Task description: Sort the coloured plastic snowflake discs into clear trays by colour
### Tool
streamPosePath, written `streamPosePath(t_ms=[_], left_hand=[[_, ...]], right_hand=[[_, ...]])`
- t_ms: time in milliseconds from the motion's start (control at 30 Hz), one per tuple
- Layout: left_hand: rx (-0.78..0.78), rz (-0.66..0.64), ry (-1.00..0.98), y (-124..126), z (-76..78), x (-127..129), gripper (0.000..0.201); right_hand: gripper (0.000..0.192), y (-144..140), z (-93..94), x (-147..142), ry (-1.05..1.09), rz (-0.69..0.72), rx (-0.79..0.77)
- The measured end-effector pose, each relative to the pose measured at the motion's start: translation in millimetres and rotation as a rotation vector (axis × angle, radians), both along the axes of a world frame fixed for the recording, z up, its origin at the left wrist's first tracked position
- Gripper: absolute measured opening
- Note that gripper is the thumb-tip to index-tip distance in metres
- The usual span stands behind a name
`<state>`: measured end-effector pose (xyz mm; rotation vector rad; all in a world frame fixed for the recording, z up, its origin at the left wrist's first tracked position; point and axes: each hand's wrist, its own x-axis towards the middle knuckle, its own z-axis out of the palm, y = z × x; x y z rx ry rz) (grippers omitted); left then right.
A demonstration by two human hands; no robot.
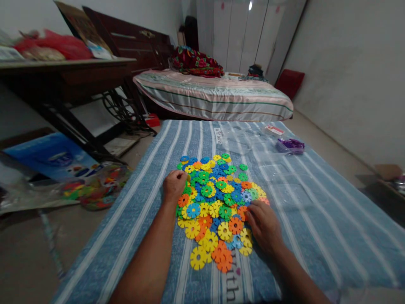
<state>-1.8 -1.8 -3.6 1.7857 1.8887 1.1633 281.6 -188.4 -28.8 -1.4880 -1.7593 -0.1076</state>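
A heap of flat plastic snowflake discs [218,202] is showing yellow, orange, green and blue, with a few white-flecked ones mixed in. It is lying on a blue woven cloth with pale white stripes [316,202] and dark lettering near its lower edge. Farther back, a bed sheet [218,95] is running in pink, cream and green bands, under a red floral bundle [194,61]. A small purple packet [290,145] is sitting on the cloth.
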Motion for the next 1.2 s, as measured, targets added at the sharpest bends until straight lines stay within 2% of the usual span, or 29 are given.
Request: streamPosePath(t_ms=[367,933,1200], left_hand=[[0.000,0.015,-0.003,4.6,-1.6,-1.2,0.023],[-0.039,-0.016,0.005,-6.3,4.5,1.5,0.023],[-0.049,-0.013,0.001,-6.8,4.8,0.4,0.021]], right_hand=[[0.015,-0.7,-2.9,-0.2,0.085,-0.014,0.006],[0.017,-5.6,-5.8,1.9,0.267,-0.001,-0.061],[0.022,-6.9,2.2,-0.9,0.312,0.017,-0.035]])
